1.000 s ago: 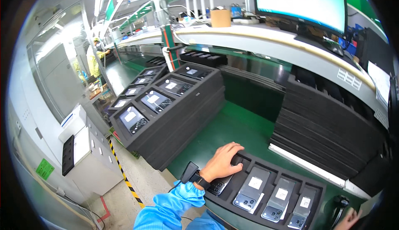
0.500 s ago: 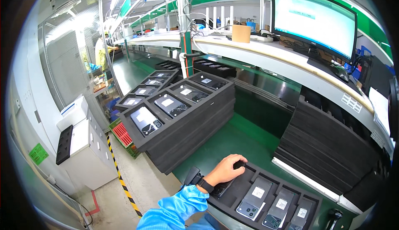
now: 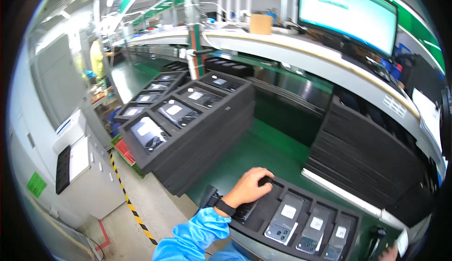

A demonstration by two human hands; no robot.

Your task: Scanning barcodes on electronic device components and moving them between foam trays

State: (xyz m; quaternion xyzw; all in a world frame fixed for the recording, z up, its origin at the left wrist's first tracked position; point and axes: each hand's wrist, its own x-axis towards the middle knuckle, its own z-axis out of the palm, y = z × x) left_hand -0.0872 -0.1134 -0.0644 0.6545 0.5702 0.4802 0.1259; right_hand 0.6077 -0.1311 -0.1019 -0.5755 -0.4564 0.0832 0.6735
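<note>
My left hand (image 3: 249, 185), in a blue sleeve with a black wristband, curls its fingers over the far left end of a black foam tray (image 3: 263, 236). Under the wrist, a dark phone (image 3: 246, 211) lies partly hidden in the tray's left slot. Three more phones with white labels lie camera end toward me: a left one (image 3: 284, 218), a middle one (image 3: 313, 230) and a right one (image 3: 339, 236). At the lower right edge my right hand (image 3: 390, 252) is barely in view and blurred, beside something white (image 3: 402, 243); its fingers cannot be made out.
A tall stack of foam trays (image 3: 212, 131) with phones on top stands to the left on the green bench (image 3: 278, 145). More black foam trays (image 3: 362, 148) are stacked at right. A shelf above carries a monitor (image 3: 348, 13). A white cabinet (image 3: 96, 181) stands on the floor.
The view has shifted, so the tray stacks and monitor sit further left. My right hand has come in at the lower right. My left hand keeps its place on the tray.
</note>
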